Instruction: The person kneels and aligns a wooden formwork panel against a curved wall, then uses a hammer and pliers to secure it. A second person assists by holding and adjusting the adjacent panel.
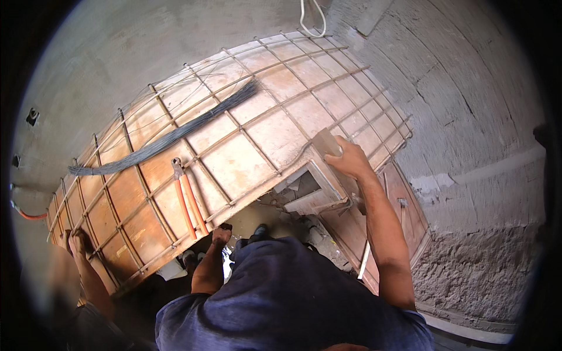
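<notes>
My right hand (349,159) is closed around the upper part of a wooden board (325,144), which stands against the near edge of the panel. Below it, a wooden frame (316,192) juts out from that edge. My left hand (221,235) is a fist at the panel's near edge; a small dark end shows above it, but what it grips cannot be made out. Just beyond that fist lie orange-handled end-cutting nippers (186,202) on the rebar grid (233,120). Farther off, a bundle of dark tie wire (170,137) rests across the bars.
The grid lies over large wooden panels (301,90). At the left, another person's hands (76,240) touch the bars. A rough grey wall (468,140) rises on the right, and a white cable (304,20) hangs at the back. Debris lies on the floor below.
</notes>
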